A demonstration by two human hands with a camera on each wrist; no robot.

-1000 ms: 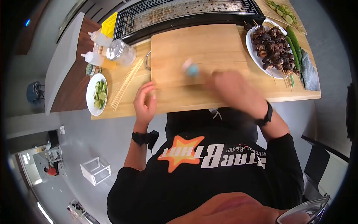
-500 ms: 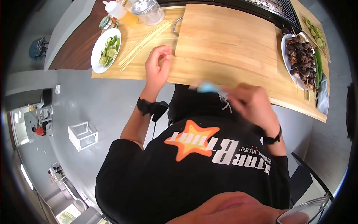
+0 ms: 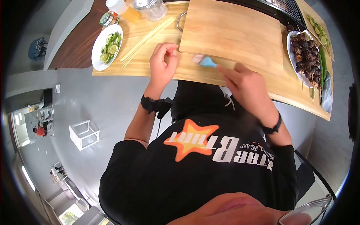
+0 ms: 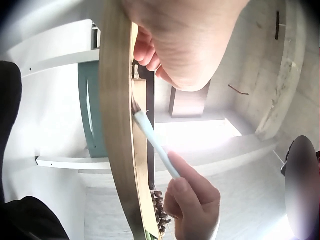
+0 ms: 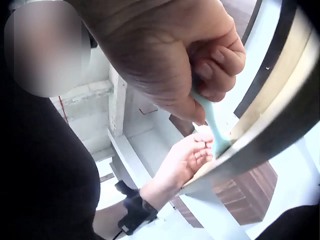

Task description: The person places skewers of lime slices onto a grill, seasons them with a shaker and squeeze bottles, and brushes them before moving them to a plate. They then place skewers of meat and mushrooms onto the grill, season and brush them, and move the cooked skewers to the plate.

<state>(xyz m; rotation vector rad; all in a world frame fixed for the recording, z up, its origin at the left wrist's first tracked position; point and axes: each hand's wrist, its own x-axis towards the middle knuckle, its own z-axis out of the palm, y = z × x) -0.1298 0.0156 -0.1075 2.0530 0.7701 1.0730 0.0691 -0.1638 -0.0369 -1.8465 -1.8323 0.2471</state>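
A light-blue brush point(image 3: 207, 62) with pale bristles is pinched by its handle in my right hand point(image 3: 250, 87). In the left wrist view the bristles of the brush point(image 4: 145, 125) touch the wooden table point(image 4: 117, 110) at the front, beside the cutting board point(image 3: 232, 33). My left hand point(image 3: 163, 63) rests at the table's front edge, left of the brush, fingers loosely curled and holding nothing. The right wrist view shows my right hand point(image 5: 170, 55) curled round the brush handle point(image 5: 214, 120), with my left hand point(image 5: 182, 162) beyond it.
Left on the table are a plate of sliced cucumber point(image 3: 96, 56), thin skewers point(image 3: 144, 42), a glass jar point(image 3: 153, 10) and a squeeze bottle point(image 3: 125, 10). A plate point(image 3: 291, 56) of dark meat skewers point(image 3: 305, 54) stands right, near a grill point(image 3: 285, 9).
The brush has moved from over the board to below the table's front edge, then back up onto the table strip. The head view has shifted, and my left hand has stayed near the board's left side.
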